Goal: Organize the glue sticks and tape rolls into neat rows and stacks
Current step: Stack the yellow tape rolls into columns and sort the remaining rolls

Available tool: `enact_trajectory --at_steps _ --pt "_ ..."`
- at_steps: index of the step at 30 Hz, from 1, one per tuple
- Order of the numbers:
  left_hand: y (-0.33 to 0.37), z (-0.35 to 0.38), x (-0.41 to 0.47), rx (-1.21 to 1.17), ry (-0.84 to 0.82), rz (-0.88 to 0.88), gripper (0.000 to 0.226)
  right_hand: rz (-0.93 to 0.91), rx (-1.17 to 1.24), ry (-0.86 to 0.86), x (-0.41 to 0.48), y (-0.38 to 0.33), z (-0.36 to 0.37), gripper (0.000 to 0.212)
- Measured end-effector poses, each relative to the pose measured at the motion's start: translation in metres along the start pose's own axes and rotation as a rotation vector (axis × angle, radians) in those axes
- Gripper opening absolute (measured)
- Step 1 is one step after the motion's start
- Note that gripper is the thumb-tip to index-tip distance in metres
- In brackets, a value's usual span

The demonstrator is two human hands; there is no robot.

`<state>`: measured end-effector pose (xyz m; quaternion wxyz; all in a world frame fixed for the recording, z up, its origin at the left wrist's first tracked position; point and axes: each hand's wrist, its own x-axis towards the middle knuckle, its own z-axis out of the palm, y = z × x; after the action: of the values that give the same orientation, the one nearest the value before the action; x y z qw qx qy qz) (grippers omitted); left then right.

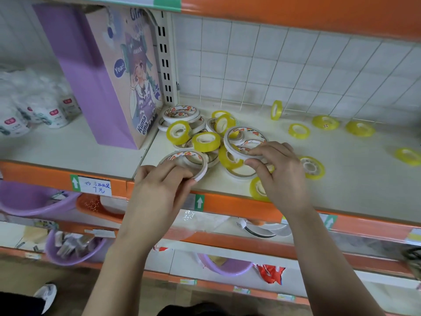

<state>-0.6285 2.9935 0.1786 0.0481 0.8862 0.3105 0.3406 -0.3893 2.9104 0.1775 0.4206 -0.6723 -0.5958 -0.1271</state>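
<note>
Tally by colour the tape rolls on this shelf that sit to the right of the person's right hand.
Yellow tape rolls: 6 (1 on edge, 5 flat)
White: 0
Total: 6

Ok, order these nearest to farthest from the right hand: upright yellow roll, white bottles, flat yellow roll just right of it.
From the right hand:
1. flat yellow roll, just to its right
2. upright yellow roll, standing at the back
3. white bottles, far left
</note>
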Motion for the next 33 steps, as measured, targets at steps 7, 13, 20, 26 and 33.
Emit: enact_trajectory --at_steps 7,13,20,26,33 --pt "0.004 -0.009 0.000 -0.020 0.050 0.016 0.024 0.006 0.006 -0.007 0.000 -0.006 -0.002 0.023" --pt "0.010 -0.007 0.010 -0.015 0.057 0.030 0.025 0.021 0.002 0.030 -0.004 -0.008 -0.011 0.017" --pt "0.038 0.008 0.041 -0.047 0.014 0.169 0.024 0.072 -0.055 0.121 -0.018 0.004 -0.046 0.016" --pt "0.085 0.031 0.072 -0.097 0.005 0.321 0.020 0.123 -0.144 0.187 -0.039 0.027 -0.093 0.008" --pt "0.173 0.075 0.097 -0.217 -0.008 0.445 0.016 0.203 -0.252 0.279 -0.074 0.071 -0.176 0.008"
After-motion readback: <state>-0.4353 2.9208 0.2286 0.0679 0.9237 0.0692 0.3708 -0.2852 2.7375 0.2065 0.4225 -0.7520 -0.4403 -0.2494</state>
